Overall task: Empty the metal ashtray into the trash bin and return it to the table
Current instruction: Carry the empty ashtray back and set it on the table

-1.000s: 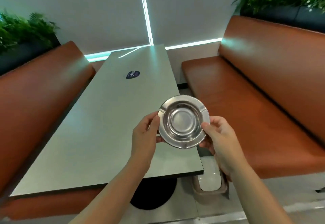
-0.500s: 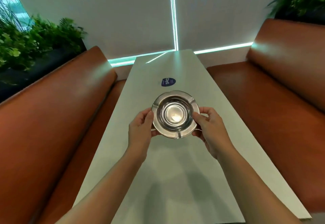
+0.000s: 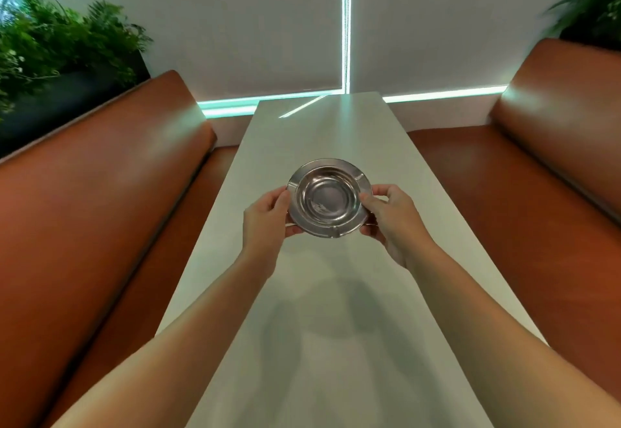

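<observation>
The round metal ashtray [image 3: 329, 197] is shiny and its bowl shows nothing inside. I hold it above the middle of the long grey table [image 3: 336, 310], tilted slightly toward me. My left hand [image 3: 267, 214] pinches its left rim, thumb on top. My right hand [image 3: 389, 210] grips the right rim the same way. I cannot tell whether the ashtray's underside touches the tabletop. The trash bin is out of view.
Brown leather benches flank the table, one on the left [image 3: 100, 209] and one on the right [image 3: 537, 175]. Green plants stand behind the left backrest [image 3: 57, 47] and the right one [image 3: 591, 10]. A white wall with a lit strip closes the far end.
The view swung from the table's right edge to its centre line. Both hands carried the ashtray over the tabletop and further out, covering the blue sticker. The floor bin left the view.
</observation>
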Motion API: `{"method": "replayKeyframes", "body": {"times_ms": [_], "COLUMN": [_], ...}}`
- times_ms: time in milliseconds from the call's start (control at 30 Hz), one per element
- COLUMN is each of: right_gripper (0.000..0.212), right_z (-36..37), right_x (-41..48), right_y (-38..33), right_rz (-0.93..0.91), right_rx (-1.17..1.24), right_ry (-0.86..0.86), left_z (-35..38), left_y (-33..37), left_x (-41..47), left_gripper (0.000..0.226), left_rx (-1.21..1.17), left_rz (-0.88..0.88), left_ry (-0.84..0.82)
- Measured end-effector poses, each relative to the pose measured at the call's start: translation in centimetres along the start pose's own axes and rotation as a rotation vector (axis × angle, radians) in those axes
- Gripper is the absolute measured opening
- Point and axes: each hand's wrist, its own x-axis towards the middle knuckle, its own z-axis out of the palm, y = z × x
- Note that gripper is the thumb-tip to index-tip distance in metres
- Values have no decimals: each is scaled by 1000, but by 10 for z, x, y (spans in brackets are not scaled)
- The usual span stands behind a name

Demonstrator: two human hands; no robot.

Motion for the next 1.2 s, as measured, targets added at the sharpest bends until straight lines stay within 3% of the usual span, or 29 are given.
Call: {"method": "replayKeyframes", "body": {"times_ms": [200, 400, 500, 600, 1200], "right_gripper": [18, 2, 20, 23, 17], "right_z": [2, 6, 6, 9, 24], "right_x": [111, 212, 251, 285, 385], "right_y": [-4, 9, 23, 41, 105], "right_rz": [66, 122, 135, 148, 114], "right_rx": [-46, -96, -123, -148, -326], "right_ry": [-37, -38, -40, -31, 134], "left_z": [37, 65, 73, 77, 87], "left_y": [-20, -49, -71, -95, -172], "left_x": [101, 192, 226, 257, 362], "left_gripper": [20, 22, 21, 21, 6], "left_rx": [-10, 48, 58, 56, 196], "left_rz": [-110, -204, -252, -299, -266], "left_ry": [51, 101, 124, 151, 88]}}
